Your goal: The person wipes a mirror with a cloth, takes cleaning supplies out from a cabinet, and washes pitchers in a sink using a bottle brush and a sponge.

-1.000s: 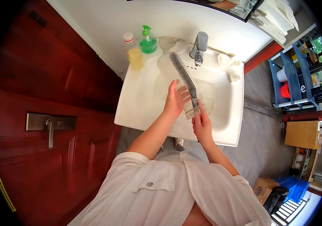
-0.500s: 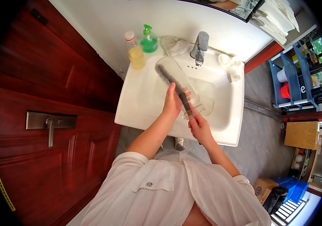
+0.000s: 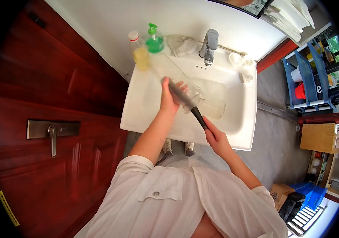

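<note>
My left hand (image 3: 170, 99) is wrapped round the side of a tall clear vase (image 3: 183, 73), which is tilted over the sink with its mouth towards me. Motion blurs the vase, and its far end is hard to make out. My right hand (image 3: 217, 139) grips the black handle of a bottle brush (image 3: 199, 118). The grey bristle head lies partly inside the vase, near its mouth, and the handle sticks out towards me. Below them, the white sink (image 3: 149, 115) holds what looks like shallow water or a clear shape.
Along the sink's back stand a bottle of yellowish liquid (image 3: 141, 57), a green pump bottle (image 3: 154, 43), a crumpled cloth (image 3: 180, 45) and the faucet (image 3: 209, 47). Small white cups (image 3: 235, 59) sit at the right corner. A red door (image 3: 54, 166) is close on the left.
My right hand has drawn the brush towards me, so more of its black handle shows outside the vase. My left hand and the vase have shifted slightly left.
</note>
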`<move>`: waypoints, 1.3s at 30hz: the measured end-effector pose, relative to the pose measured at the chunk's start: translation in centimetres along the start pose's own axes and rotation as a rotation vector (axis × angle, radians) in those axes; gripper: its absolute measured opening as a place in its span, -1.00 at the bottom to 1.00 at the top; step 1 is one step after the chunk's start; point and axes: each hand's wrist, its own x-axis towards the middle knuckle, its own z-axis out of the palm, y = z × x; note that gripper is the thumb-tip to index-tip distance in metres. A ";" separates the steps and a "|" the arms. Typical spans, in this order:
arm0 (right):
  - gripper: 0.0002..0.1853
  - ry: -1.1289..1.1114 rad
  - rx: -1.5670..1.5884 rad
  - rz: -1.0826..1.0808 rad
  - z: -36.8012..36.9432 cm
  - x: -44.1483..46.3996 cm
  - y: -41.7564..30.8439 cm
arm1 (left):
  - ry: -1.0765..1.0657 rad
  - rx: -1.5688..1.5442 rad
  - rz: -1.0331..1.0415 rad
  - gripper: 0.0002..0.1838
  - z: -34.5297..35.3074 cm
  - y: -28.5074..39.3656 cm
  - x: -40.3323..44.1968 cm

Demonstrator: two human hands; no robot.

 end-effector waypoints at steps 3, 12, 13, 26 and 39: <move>-0.54 -0.180 0.442 0.274 -1.8 -1.6 -2.7 | -0.022 -0.016 -0.008 -0.20 -0.2 0.9 0.5; -0.54 -0.458 1.558 0.469 -2.7 -2.9 -0.7 | -0.313 -0.102 -0.002 -0.26 1.3 -0.4 1.1; -0.55 -0.478 1.527 0.485 -3.1 -3.6 -0.5 | -0.180 -0.108 -0.031 -0.28 2.4 1.3 0.2; -0.52 -0.480 1.409 0.457 -4.9 -4.8 -0.5 | -0.038 -0.050 -0.053 -0.23 2.9 1.7 0.4; -0.42 -0.024 -0.895 -0.134 -5.4 -4.6 0.1 | -0.005 0.025 0.022 -0.06 1.8 1.3 1.3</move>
